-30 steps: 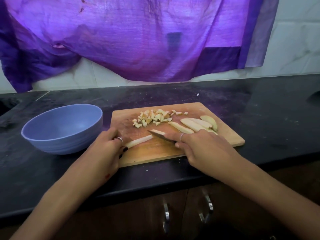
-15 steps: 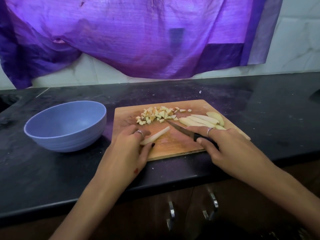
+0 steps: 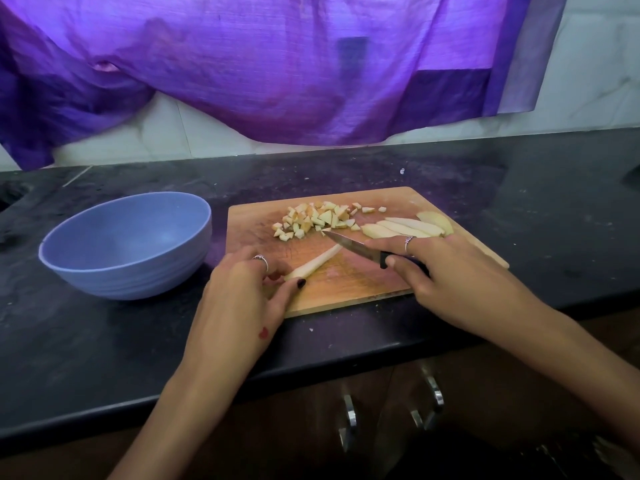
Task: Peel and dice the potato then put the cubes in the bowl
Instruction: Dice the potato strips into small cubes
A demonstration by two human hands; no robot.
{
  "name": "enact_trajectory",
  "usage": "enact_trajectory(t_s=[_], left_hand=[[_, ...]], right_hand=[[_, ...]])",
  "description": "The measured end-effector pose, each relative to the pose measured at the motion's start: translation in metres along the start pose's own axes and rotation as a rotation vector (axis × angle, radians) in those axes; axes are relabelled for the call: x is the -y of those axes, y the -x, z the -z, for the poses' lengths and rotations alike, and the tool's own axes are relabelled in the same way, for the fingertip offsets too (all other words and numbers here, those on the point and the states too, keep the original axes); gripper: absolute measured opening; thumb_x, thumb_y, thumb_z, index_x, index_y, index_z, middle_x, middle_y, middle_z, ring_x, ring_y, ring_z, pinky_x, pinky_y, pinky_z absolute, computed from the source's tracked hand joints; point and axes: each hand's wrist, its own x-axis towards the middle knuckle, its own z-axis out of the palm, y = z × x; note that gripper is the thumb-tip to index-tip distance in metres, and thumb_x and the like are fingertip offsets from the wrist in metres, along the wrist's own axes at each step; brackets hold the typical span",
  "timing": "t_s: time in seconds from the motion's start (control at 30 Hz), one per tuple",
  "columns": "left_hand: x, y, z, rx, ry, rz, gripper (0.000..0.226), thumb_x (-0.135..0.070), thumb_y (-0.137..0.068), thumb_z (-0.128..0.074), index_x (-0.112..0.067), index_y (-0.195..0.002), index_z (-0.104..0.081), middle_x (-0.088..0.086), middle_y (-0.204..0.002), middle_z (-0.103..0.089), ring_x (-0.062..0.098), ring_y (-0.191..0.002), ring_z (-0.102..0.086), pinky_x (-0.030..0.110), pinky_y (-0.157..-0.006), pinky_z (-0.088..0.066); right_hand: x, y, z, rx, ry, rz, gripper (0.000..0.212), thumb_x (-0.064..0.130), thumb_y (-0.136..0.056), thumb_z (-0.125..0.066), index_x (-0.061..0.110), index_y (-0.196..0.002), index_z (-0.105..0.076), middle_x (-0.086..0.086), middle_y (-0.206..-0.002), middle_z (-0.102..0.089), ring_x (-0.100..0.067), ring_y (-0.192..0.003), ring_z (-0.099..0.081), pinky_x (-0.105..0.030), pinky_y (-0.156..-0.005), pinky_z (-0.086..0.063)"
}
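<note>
Dicing is under way on the wooden cutting board [image 3: 346, 292]. The left hand [image 3: 242, 299] is pinching the near end of a peeled potato strip [image 3: 317, 263] between thumb and fingers; compared with a second ago that strip has swung round and is now lying diagonally, far tip pointing toward the cube pile. The right hand [image 3: 446, 271] is gripping the black handle of a paring knife [image 3: 353, 247], fingers curled round it, forefinger stretched along the top. The blade has come off the strip's end and is now sitting just past its far tip, point aimed at the diced potato cubes [image 3: 313, 220]. My read: repositioning between cuts, next crosscuts probably starting at the strip's far end. Uncut potato slices [image 3: 405, 228] are lying at the board's right rear, just beyond the right hand's fingers, so plenty is left to cut. The blue bowl [image 3: 69, 258] is sitting left of the board on the black countertop [image 3: 104, 341], nothing visible in it; no cubes transferred yet. A purple cloth [image 3: 277, 64] is hanging behind.
</note>
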Motion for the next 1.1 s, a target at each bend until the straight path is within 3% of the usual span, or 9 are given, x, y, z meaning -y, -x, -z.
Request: enact_trajectory(t_s=[0.23, 0.37, 0.47, 0.57, 0.63, 0.8, 0.97, 1.0, 1.1], left_hand=[[-0.005, -0.003, 0.003, 0.027, -0.015, 0.034, 0.017, -0.032, -0.082, -0.071, -0.021, -0.095, -0.073, -0.008, -0.094, -0.061, 0.006, -0.083, -0.052, 0.010, -0.063, -0.034], [-0.005, -0.003, 0.003, 0.038, -0.013, 0.049, 0.015, -0.032, -0.083, -0.070, -0.022, -0.093, -0.072, -0.011, -0.092, -0.056, 0.002, -0.077, -0.048, 0.008, -0.060, -0.032], [-0.004, -0.003, 0.001, 0.030, -0.013, 0.049, 0.014, -0.033, -0.083, -0.070, -0.021, -0.091, -0.071, -0.010, -0.091, -0.056, 0.000, -0.073, -0.047, 0.008, -0.059, -0.032], [-0.004, -0.003, 0.001, 0.033, -0.023, 0.040, 0.013, -0.032, -0.083, -0.070, -0.021, -0.090, -0.071, -0.009, -0.090, -0.057, 0.002, -0.074, -0.047, 0.008, -0.060, -0.032], [-0.004, -0.003, 0.001, 0.031, -0.024, 0.027, 0.012, -0.030, -0.083, -0.071, -0.020, -0.090, -0.072, -0.008, -0.090, -0.059, 0.004, -0.077, -0.049, 0.008, -0.061, -0.033], [-0.004, -0.002, 0.000, 0.023, -0.043, 0.028, 0.013, -0.031, -0.083, -0.070, -0.019, -0.089, -0.071, -0.006, -0.091, -0.060, 0.009, -0.082, -0.052, 0.018, -0.065, -0.035], [-0.004, -0.002, -0.001, 0.013, -0.037, 0.020, 0.014, -0.031, -0.083, -0.070, -0.018, -0.086, -0.069, -0.006, -0.088, -0.059, 0.011, -0.083, -0.053, 0.021, -0.070, -0.035], [-0.004, -0.003, -0.001, 0.015, -0.037, 0.015, 0.013, -0.032, -0.083, -0.070, -0.019, -0.086, -0.069, -0.006, -0.088, -0.059, 0.010, -0.084, -0.053, 0.020, -0.070, -0.035], [-0.004, -0.003, -0.001, 0.035, -0.038, 0.010, 0.014, -0.034, -0.084, -0.069, -0.020, -0.087, -0.068, -0.007, -0.088, -0.059, 0.008, -0.082, -0.053, 0.018, -0.066, -0.035]], right_hand=[[0.005, -0.006, -0.006, 0.042, -0.011, 0.002, 0.031, 0.038, -0.097, -0.041, 0.029, -0.118, -0.062, -0.004, -0.094, -0.068, -0.020, -0.078, -0.060, -0.041, -0.072, -0.052], [0.005, -0.009, -0.001, 0.063, 0.010, 0.024, 0.030, 0.034, -0.098, -0.044, 0.041, -0.121, -0.061, 0.000, -0.084, -0.065, -0.011, -0.059, -0.051, -0.036, -0.061, -0.048], [0.003, -0.012, 0.005, 0.073, 0.017, 0.066, 0.033, 0.036, -0.096, -0.043, 0.047, -0.125, -0.056, 0.002, -0.088, -0.067, -0.016, -0.068, -0.056, -0.036, -0.065, -0.051], [0.006, -0.016, 0.006, 0.117, 0.057, 0.071, 0.032, 0.037, -0.097, -0.042, 0.041, -0.121, -0.062, 0.010, -0.069, -0.055, -0.011, -0.063, -0.052, -0.033, -0.062, -0.049], [0.010, -0.018, 0.005, 0.116, 0.060, 0.092, 0.031, 0.033, -0.098, -0.043, 0.039, -0.121, -0.062, 0.012, -0.068, -0.055, -0.011, -0.061, -0.053, -0.035, -0.064, -0.051], [0.007, -0.017, -0.003, 0.092, 0.033, 0.125, 0.034, 0.036, -0.099, -0.038, 0.048, -0.129, -0.047, -0.003, -0.100, -0.064, -0.020, -0.078, -0.059, -0.040, -0.071, -0.053], [-0.003, 0.004, 0.011, 0.058, 0.220, 0.084, 0.039, 0.043, -0.099, -0.032, 0.059, -0.134, -0.035, 0.007, -0.110, -0.061, -0.022, -0.108, -0.055, -0.029, -0.067, -0.037], [-0.004, 0.006, 0.012, 0.015, 0.201, 0.070, 0.039, 0.042, -0.099, -0.034, 0.057, -0.134, -0.037, 0.012, -0.100, -0.058, -0.020, -0.105, -0.054, -0.027, -0.066, -0.032], [-0.002, 0.003, 0.012, -0.067, 0.098, 0.090, 0.037, 0.041, -0.097, -0.040, 0.047, -0.134, -0.045, 0.016, -0.070, -0.045, -0.008, -0.065, -0.044, -0.027, -0.054, -0.033]])
